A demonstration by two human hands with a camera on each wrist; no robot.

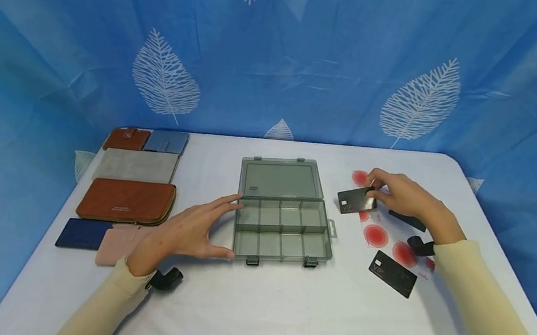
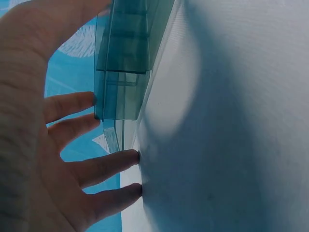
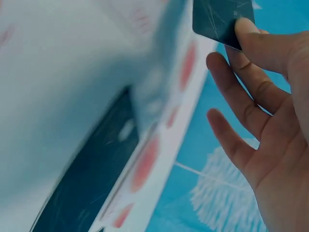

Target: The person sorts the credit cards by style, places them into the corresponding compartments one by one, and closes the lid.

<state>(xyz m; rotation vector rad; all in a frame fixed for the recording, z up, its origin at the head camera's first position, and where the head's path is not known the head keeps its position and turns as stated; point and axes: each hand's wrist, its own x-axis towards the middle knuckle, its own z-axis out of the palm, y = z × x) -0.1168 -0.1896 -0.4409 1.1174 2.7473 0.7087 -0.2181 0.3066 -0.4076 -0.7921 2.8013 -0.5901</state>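
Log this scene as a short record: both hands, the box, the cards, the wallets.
left hand: fingers spread, touching the divided box
right hand: pinches a black VIP card
box lid: open
other black cards: one nearer the camera, one partly hidden by the right hand
wallets: several, left of the box

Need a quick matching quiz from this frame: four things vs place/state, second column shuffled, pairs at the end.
Things:
1. box
2. left hand
3. right hand
4. navy wallet

Place or state:
A. pinching a black card
B. left of the pink wallet in the head view
C. lid open
D. spread at the box's left edge

Pairs: 1-C; 2-D; 3-A; 4-B
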